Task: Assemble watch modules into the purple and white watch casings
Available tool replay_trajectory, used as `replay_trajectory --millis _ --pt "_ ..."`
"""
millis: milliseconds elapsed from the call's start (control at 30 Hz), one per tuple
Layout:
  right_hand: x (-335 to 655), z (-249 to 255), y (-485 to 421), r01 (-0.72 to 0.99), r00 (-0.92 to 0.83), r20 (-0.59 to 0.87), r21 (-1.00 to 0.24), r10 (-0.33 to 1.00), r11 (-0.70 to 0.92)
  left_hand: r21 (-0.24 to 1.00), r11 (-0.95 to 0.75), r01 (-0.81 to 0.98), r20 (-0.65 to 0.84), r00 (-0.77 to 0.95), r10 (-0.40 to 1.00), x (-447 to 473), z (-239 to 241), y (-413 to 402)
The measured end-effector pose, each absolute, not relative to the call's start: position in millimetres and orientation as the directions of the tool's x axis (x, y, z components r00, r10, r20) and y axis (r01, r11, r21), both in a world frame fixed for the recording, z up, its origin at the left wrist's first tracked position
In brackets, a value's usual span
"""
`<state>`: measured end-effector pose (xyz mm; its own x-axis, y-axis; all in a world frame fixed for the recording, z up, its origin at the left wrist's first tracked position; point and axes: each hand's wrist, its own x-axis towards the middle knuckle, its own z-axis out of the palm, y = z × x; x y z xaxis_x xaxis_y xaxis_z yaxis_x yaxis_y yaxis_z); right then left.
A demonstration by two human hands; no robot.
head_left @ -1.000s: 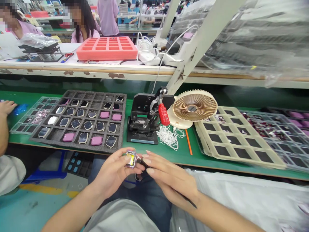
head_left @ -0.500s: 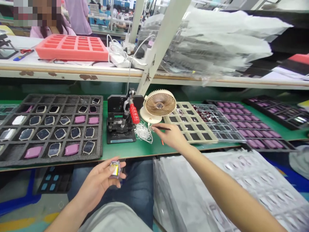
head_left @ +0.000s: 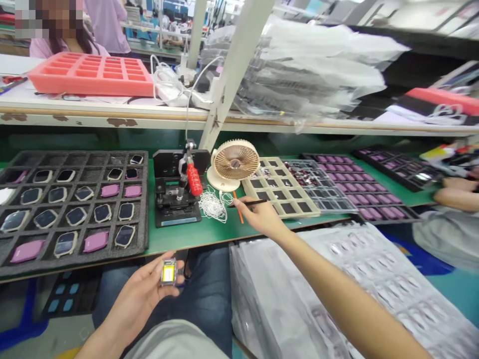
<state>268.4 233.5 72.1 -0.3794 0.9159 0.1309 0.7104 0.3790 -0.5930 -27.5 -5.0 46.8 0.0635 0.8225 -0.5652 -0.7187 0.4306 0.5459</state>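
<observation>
Below the bench edge, my left hand [head_left: 147, 283] holds a small square watch case [head_left: 169, 272] by its sides. Its open face shows a white square with a yellow border. Over the green bench, my right hand [head_left: 262, 215] is closed around a thin black stick-like tool [head_left: 258, 201], whose exact kind I cannot make out. The fingertips are beside a tangle of white cord [head_left: 214, 205] and an orange stick [head_left: 240, 215]. Left of the cord stands a black clamp press [head_left: 177, 192] with a red handle [head_left: 193, 179]. A cream fan [head_left: 235, 162] stands behind my right hand.
A grey foam tray [head_left: 140, 234] with watches and purple cases lies left. Rightward are a beige compartment tray [head_left: 299, 208], a clear parts tray [head_left: 339, 204] and purple-part trays [head_left: 389, 219]. Plastic-covered sheets [head_left: 277, 279] are stacked below. Another person's arm [head_left: 458, 192] shows at right.
The view has shifted, so the bench things sit further left. My left hand has turned the watch case's face more toward me. My right hand stays near the white cord with the tool.
</observation>
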Motion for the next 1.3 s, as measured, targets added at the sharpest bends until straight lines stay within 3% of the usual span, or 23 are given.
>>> replay_trajectory --millis 200,400,667,833,1100,1300 --pt "334 92 280 0.881 -0.143 0.224 -0.416 0.964 0.228 0.488 0.413 -0.769 -0.578 0.070 0.813 -26 37 -7" --pt "382 92 371 0.987 0.078 0.053 -0.143 0.996 -0.070 0.484 0.434 -0.760 -0.601 0.071 0.796 -13 26 -5" --pt "374 72 438 0.995 0.090 -0.095 0.053 0.991 -0.086 0.512 0.423 -0.748 -0.625 0.013 0.780 0 29 -6" --pt "375 68 450 0.994 0.057 -0.095 0.104 0.994 -0.047 0.509 0.434 -0.743 -0.630 0.023 0.777 3 23 -6" --pt "400 62 435 0.996 -0.008 -0.050 0.090 0.999 0.013 0.456 0.466 -0.759 -0.618 0.107 0.779 2 19 4" --pt "392 63 444 0.997 0.022 -0.095 0.082 0.995 -0.014 0.470 0.474 -0.745 -0.565 0.159 0.810 9 19 8"
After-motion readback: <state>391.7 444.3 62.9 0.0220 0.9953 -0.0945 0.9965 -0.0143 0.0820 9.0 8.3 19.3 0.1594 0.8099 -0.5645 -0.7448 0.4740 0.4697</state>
